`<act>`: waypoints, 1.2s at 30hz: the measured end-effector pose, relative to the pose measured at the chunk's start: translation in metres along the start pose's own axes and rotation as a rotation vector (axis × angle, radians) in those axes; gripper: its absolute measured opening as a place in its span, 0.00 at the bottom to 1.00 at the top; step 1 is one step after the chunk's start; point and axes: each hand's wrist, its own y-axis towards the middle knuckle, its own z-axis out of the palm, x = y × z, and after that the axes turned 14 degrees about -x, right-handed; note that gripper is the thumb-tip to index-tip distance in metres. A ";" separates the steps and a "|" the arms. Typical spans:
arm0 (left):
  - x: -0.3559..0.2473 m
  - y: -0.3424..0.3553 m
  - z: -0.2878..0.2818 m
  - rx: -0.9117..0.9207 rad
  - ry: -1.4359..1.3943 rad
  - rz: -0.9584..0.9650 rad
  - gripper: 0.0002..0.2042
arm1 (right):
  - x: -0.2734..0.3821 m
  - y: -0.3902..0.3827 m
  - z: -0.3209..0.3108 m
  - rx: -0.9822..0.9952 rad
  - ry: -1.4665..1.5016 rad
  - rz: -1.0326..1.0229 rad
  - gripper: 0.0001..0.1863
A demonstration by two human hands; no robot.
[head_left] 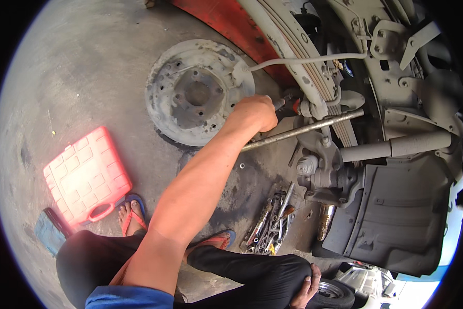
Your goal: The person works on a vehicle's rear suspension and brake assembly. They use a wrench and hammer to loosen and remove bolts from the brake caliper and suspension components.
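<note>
My left arm reaches across the middle, and my left hand [256, 114] is closed on a short metal tool [279, 104] beside a grey hub plate with holes [168, 77]. A long metal bar [319, 124] runs diagonally just below that hand, near a red part and the grey steering and suspension assembly [313, 170] under the vehicle. Exactly what the tool's end touches is too small to tell. My right hand [304, 288] rests at my right knee with its bent fingers slightly apart, holding nothing that I can see.
A red plastic case [82, 175] lies left on the floor near my sandalled feet. Assorted wrenches [272, 221] lie right of them. Leaf springs, a red panel [216, 15] and a black flap [396, 211] border the work area. A spare-looking wheel [334, 293] is at lower right.
</note>
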 end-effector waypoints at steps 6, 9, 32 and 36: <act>-0.020 -0.001 -0.027 0.031 0.096 0.094 0.17 | -0.007 0.004 0.005 -0.017 0.027 0.001 0.25; -0.033 0.002 -0.034 0.119 0.127 0.153 0.15 | -0.005 0.003 0.005 -0.015 0.031 0.014 0.24; -0.032 0.022 -0.028 0.050 0.304 0.253 0.19 | 0.013 0.008 0.009 -0.001 0.004 -0.105 0.24; -0.023 0.025 -0.023 0.075 0.447 0.275 0.16 | 0.013 0.009 0.010 -0.010 0.039 -0.046 0.24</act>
